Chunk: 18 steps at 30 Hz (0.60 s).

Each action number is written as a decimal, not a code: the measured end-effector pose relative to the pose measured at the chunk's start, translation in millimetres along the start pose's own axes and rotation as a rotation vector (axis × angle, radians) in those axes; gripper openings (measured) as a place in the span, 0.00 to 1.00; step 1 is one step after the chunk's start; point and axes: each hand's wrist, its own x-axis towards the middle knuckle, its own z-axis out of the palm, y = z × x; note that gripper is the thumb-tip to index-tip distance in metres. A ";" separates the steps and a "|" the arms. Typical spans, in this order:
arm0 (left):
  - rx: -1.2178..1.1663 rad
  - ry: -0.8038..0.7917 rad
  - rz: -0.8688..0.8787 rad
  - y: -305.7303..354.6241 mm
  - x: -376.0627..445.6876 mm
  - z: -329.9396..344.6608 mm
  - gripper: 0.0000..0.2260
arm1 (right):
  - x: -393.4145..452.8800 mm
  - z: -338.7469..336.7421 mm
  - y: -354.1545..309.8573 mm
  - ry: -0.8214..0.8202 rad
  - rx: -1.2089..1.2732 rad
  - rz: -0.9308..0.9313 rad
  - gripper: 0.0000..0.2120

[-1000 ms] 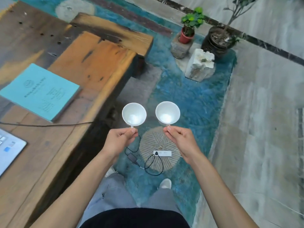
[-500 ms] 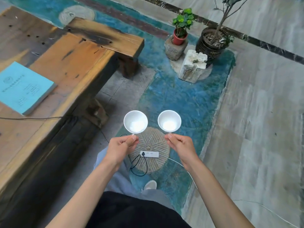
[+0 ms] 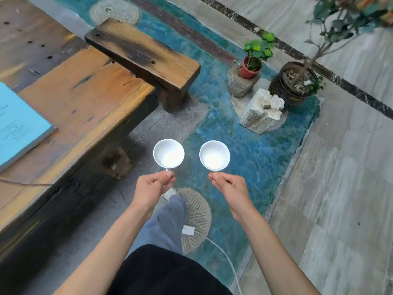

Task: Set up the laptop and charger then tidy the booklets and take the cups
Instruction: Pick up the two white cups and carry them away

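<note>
I hold two small white cups in front of me over the floor, both upright and empty. My left hand point(image 3: 152, 188) pinches the handle of the left cup point(image 3: 168, 153). My right hand point(image 3: 228, 188) pinches the handle of the right cup point(image 3: 214, 154). A stack of light blue booklets point(image 3: 20, 129) lies on the wooden table point(image 3: 85, 103) at the far left, partly cut off by the frame. A thin dark cable point(image 3: 23, 184) runs across the table's near edge. The laptop is out of view.
A wooden bench point(image 3: 144, 56) stands beyond the table. A white charger brick point(image 3: 188, 230) with a white cable lies on a round stone on the floor by my feet. A stone block point(image 3: 261, 111), a small red-potted plant point(image 3: 254, 58) and a large dark pot point(image 3: 294, 84) stand ahead right.
The view has swung right and forward, away from the table; the laptop has left the frame and the booklets slid to the left edge. Both hands keep the cups level.
</note>
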 end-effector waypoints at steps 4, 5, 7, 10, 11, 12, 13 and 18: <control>-0.046 0.103 0.003 41.5 54.0 10.8 0.08 | 75.4 28.8 -47.4 -0.060 -0.082 0.027 0.07; -0.074 0.126 0.006 52.1 65.1 10.2 0.09 | 94.1 37.5 -58.7 -0.075 -0.104 0.024 0.07; -0.131 0.178 0.017 76.1 83.5 7.9 0.08 | 129.4 58.1 -81.5 -0.126 -0.145 0.013 0.07; -0.150 0.240 0.024 106.8 105.5 -1.3 0.07 | 168.7 92.8 -112.5 -0.197 -0.206 0.006 0.07; -0.159 0.253 0.027 115.2 110.8 -5.6 0.07 | 177.9 104.2 -120.9 -0.218 -0.217 0.002 0.06; -0.179 0.273 0.036 122.5 116.4 -10.7 0.07 | 187.2 115.9 -128.3 -0.242 -0.222 -0.008 0.06; -0.198 0.293 0.048 128.7 121.5 -15.8 0.06 | 196.1 127.4 -134.8 -0.266 -0.230 -0.018 0.06; -0.209 0.364 0.043 144.6 150.8 -37.6 0.07 | 236.5 177.5 -160.7 -0.376 -0.273 0.019 0.08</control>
